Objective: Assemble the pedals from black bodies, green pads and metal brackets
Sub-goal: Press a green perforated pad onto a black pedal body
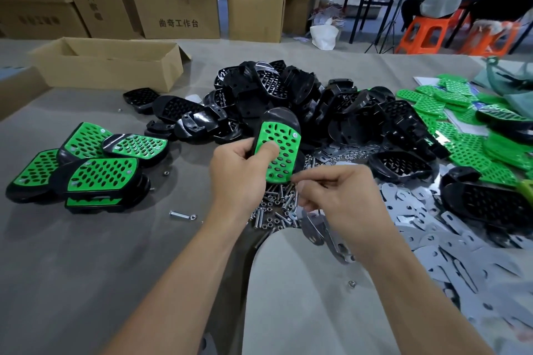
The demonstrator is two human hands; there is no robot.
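Green-padded pedal (pixel 285 141) sits mid-frame, my left hand (pixel 236 173) gripping it, thumb on its face. Right hand (pixel 343 196) curls at its lower edge; can't tell if it's pinching anything, too tiny.

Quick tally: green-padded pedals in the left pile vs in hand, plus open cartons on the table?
Pedals in left pile: 5
Held pedal, in left hand: 1
Open carton: 1
Total: 7
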